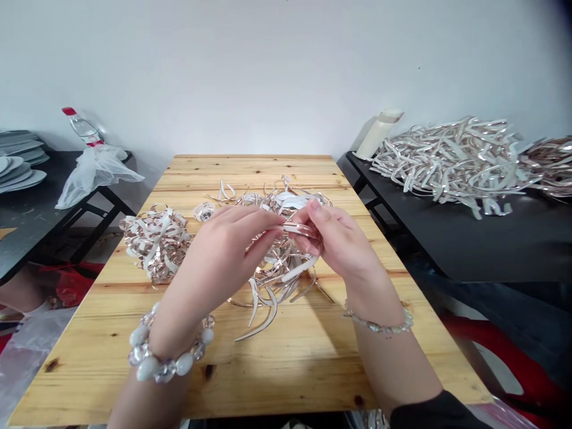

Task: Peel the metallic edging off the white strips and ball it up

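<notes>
Over the middle of the wooden table (277, 369), my left hand (227, 250) pinches one end of a curved strip (297, 229), white with shiny rose-gold edges. My right hand (342, 238) grips the same strip near its other end, thumb raised above it. Below and behind both hands spreads a loose pile of similar strips (286, 277), partly hidden by them. Left of my left hand lies a heap of crumpled rose-gold and white pieces (158, 241). A small coiled piece (204, 211) sits just behind that hand.
On the right, a black table (456, 238) carries a large heap of strips (456, 158) and a pale cylinder (379, 134). A black table at left holds stacked grey discs (20, 173), a clear bottle (83, 126) and a white plastic bag (93, 170). A wall stands behind.
</notes>
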### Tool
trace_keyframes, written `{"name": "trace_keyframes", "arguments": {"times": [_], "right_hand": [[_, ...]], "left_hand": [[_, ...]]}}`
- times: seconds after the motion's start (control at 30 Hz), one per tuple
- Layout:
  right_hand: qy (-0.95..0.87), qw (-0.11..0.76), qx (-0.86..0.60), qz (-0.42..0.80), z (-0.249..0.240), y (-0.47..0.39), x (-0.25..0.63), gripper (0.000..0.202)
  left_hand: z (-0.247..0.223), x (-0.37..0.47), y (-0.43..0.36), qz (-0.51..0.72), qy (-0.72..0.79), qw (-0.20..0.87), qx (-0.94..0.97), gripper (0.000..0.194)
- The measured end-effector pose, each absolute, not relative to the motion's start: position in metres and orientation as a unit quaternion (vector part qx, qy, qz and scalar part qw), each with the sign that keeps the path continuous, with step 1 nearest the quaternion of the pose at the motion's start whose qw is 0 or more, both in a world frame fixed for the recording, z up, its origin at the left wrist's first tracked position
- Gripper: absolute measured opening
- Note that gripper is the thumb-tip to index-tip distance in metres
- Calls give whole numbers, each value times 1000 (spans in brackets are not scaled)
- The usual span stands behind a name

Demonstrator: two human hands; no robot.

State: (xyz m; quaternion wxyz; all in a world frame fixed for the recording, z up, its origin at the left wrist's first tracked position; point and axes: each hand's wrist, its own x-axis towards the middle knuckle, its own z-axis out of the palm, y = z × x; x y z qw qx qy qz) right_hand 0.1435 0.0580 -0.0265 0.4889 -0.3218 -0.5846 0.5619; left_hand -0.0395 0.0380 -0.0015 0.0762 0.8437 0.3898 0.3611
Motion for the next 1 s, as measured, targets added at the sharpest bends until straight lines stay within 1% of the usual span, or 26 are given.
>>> {"name": "trace_keyframes", "arguments": {"times": [0.03,0.1,0.13,0.17,0.23,0.27,0.3,0.4,0.43,0.53,0.6,0.67,0.83,1.0], "right_hand": [[-590,493,-319,554,-24,59,147,42],[-596,516,-312,531,-20,60,153,24],[-596,540,-313,506,-18,61,155,14],[-593,570,-317,471,-16,61,158,9],[-586,625,-330,396,-13,59,161,10],[-586,636,-336,374,-12,57,161,6],[-592,628,-340,373,-11,55,160,4],[-614,553,-323,463,-12,49,152,25],[-603,547,-306,494,-13,47,147,28],[-524,597,-284,537,-16,46,134,23],[-488,625,-280,541,-18,47,130,19],[-491,635,-270,532,-19,47,129,18],[-538,617,-263,510,-20,44,132,17],[-574,588,-293,489,-22,43,130,21]], "left_hand": [[0,-41,37,374,399,65,834,14],[3,-45,34,402,421,48,811,13],[4,-45,32,416,431,47,800,14],[5,-44,30,429,440,52,787,14],[4,-39,28,460,454,67,760,14],[3,-36,26,476,458,72,747,13],[1,-31,25,492,459,74,736,12],[-5,-18,23,510,446,68,732,11],[-7,-14,23,509,438,65,738,11],[-10,-6,22,493,411,63,764,12],[-10,-4,22,483,395,72,778,12],[-9,-3,22,478,386,80,785,13],[-8,-3,20,453,416,92,783,12],[-7,-4,19,424,457,111,774,15]]}}
